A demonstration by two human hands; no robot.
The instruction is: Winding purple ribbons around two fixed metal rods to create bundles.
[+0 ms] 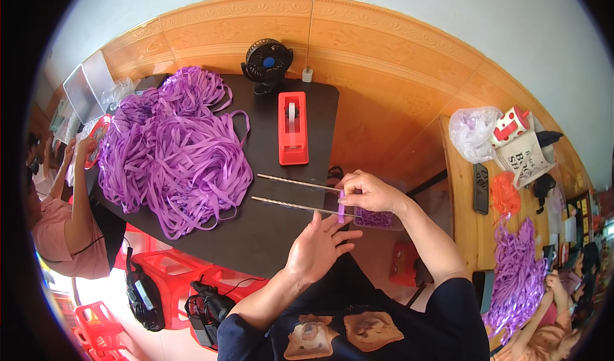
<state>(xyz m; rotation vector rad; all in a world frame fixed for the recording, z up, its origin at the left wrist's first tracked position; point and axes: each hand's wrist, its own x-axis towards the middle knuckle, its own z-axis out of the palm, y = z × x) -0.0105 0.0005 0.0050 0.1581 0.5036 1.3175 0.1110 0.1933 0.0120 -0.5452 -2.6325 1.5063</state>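
Two metal rods point(281, 203) carry one purple strip point(341, 218) across both shafts. Right hand point(369, 193): thumb and forefinger pinched on the strip. Left hand point(313, 251): fingers spread, nothing gripped; rod contact cannot be confirmed. Work appears mid-cycle: small purple pieces point(374, 218) below seem finished; the large ribbon pile point(185, 150) on the black table point(262, 233) apparently remains.

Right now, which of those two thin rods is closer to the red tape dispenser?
The upper rod in the picture, just below the dispenser; the lower rod lies farther from it, nearer the open left hand.
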